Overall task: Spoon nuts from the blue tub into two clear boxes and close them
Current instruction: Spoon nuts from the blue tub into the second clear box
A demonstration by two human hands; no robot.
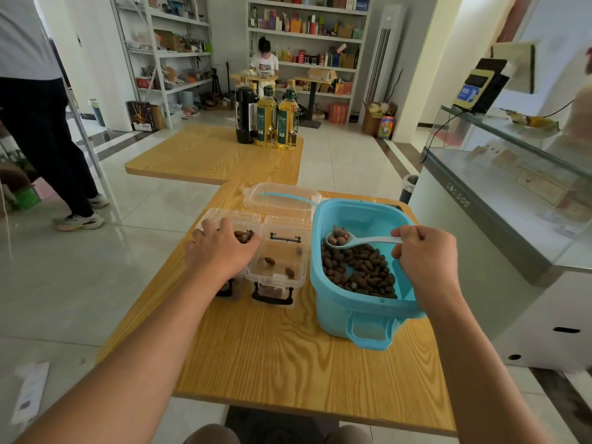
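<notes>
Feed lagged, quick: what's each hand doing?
Left hand: resting on the left clear box, fingers loosely curled.
Right hand: holding spoon of nuts.

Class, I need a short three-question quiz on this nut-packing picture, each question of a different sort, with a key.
1. True or false: the spoon held over the blue tub is empty.
2. Which hand grips the spoon handle? A) left hand B) right hand C) neither
3. Fill in: the open clear box next to the tub holds only a ___ nuts.

Key:
1. False: it carries nuts.
2. B; the left hand rests on the far-left clear box.
3. Few: three or four show on its floor.
</notes>
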